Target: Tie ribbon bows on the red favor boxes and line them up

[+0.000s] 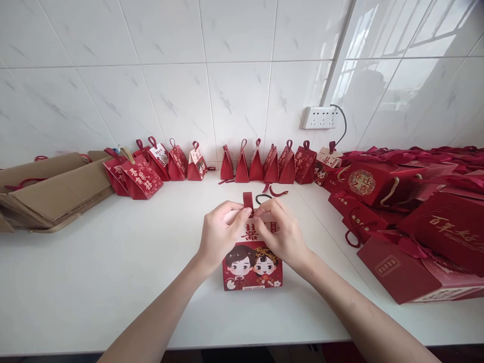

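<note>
A red and white gift box [252, 267] with two cartoon figures and "happy wedding" on its front stands on the white table before me. From its top rises a dark red ribbon loop [247, 199]. My left hand [223, 229] pinches the foot of this loop between thumb and fingers. On the other side, my right hand [282, 229] has its fingertips closed at the same spot, touching the ribbon and the box's top edge. What exactly lies between the right fingertips is hidden. Just behind the hands lies a black cord [262, 197].
Several finished-looking red gift boxes [242, 166] line the tiled wall. Folded brown paper bags [64, 186] lie at the left. Piled red boxes [427, 252] fill the right side. A power strip [320, 118] is on the wall. Loose ribbon pieces [278, 191] lie behind my hands.
</note>
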`<action>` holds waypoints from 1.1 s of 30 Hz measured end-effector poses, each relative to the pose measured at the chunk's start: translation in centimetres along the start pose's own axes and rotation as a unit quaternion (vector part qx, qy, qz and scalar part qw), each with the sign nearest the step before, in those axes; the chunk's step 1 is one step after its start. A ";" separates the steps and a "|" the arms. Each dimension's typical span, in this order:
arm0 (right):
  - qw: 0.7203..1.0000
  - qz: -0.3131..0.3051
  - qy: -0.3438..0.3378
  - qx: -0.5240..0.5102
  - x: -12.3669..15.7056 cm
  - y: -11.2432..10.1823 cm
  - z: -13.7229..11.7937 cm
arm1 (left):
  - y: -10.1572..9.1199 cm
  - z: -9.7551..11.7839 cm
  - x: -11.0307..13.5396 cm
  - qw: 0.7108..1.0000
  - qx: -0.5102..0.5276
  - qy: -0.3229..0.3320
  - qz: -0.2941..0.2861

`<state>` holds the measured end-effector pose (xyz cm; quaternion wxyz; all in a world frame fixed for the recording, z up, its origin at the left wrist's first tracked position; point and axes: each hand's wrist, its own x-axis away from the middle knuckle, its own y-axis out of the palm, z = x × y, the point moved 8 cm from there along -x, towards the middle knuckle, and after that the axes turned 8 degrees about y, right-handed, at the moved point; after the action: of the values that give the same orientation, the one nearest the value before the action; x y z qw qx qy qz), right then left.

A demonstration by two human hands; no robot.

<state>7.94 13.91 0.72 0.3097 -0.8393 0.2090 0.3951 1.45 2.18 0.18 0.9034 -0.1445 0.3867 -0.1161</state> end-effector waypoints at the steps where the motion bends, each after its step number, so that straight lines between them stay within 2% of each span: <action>1: 1.000 0.000 0.002 -0.001 0.0 0.0 0.0 | 0.0 0.0 0.0 1.000 -0.001 -0.001 0.001; 9: 0.998 -0.016 0.046 -0.034 0.3 0.2 0.8 | 0.0 0.2 0.0 1.000 -0.003 -0.003 0.001; 11: 0.990 -0.030 0.096 -0.097 0.3 0.4 1.6 | 0.0 0.2 0.0 1.000 -0.001 -0.001 0.001; 14: 0.954 -0.058 0.209 -0.206 0.6 1.1 3.0 | 0.0 0.2 0.0 1.000 -0.001 0.002 0.004; 16: 0.935 -0.071 0.263 -0.226 0.8 1.5 3.6 | -0.1 0.1 0.0 1.000 -0.002 0.001 0.005; 18: 0.928 -0.072 0.291 -0.219 0.8 1.6 3.8 | 0.0 0.1 0.0 1.000 -0.001 -0.002 0.004; 29: 0.910 -0.082 0.322 -0.246 0.7 1.9 3.9 | -0.1 0.4 0.0 1.000 0.012 -0.004 0.001; 33: 0.905 -0.075 0.333 -0.255 0.9 1.8 4.1 | 0.3 0.4 -0.2 0.997 0.061 0.003 -0.041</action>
<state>5.19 15.29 -2.63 0.0261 -0.9855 0.1285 0.1075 1.69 2.63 0.44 0.9038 -0.1043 0.3756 -0.1767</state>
